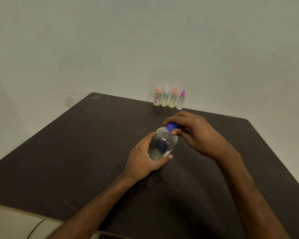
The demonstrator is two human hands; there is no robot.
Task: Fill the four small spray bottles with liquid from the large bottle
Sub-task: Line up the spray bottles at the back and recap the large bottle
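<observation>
A large clear bottle (163, 144) with a blue cap (171, 126) stands near the middle of the dark table (76, 152). My left hand (141, 161) grips its lower body. My right hand (192, 133) pinches the blue cap with thumb and fingers. Several small spray bottles stand in a row at the table's far edge against the wall: one with a pink cap and a purple flower (157, 97), one with a white cap (165, 97), another with a pink cap (173, 98), and one with a purple sprayer (181, 100). All hold pale liquid.
A pale wall (145, 40) rises directly behind the table. A wall socket (70, 100) sits low at the far left. A light surface with a cable (34, 228) lies below the table's near left edge.
</observation>
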